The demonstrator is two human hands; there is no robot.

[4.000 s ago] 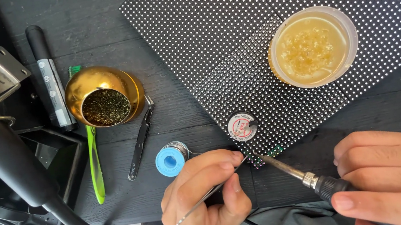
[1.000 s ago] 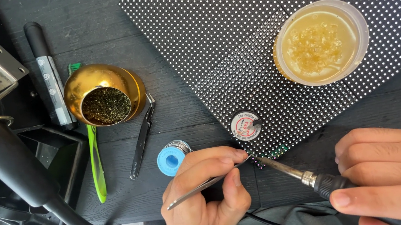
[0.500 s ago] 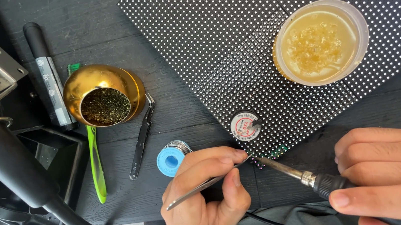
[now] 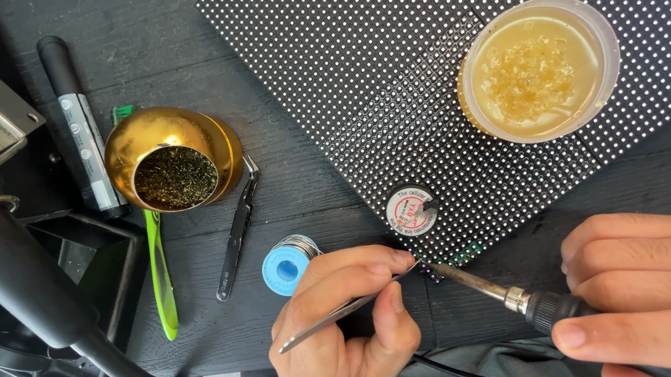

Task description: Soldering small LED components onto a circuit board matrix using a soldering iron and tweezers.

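Little has moved since four seconds ago: the left hand (image 4: 343, 331) has crept up so its tweezers (image 4: 349, 306) now reach the panel's corner, and the iron's tip has closed in from the right to meet them.

Both hands are closed. The left pinches the tweezers between thumb and fingers; the right hand (image 4: 659, 295) is wrapped round the handle of the soldering iron (image 4: 499, 289). Tweezer point and iron tip come together at the near corner of the dotted LED panel (image 4: 390, 73), just beside a small green board edge (image 4: 467, 253).

To do this well, I judge the left hand should rest on the table (image 4: 167, 39) so the tweezers stay steady, with the iron touching only the one joint and briefly, since neighbouring dots sit very close.

A clear plastic cup (image 4: 539, 68) stands on the panel, holding yellowish fluid with pale lumps. A gold bowl (image 4: 174, 158) holds dark wire wool. A small round tin (image 4: 411, 209) lies near the panel's edge; its contents are hidden. A blue solder spool (image 4: 287, 265) lies just beside the left hand.
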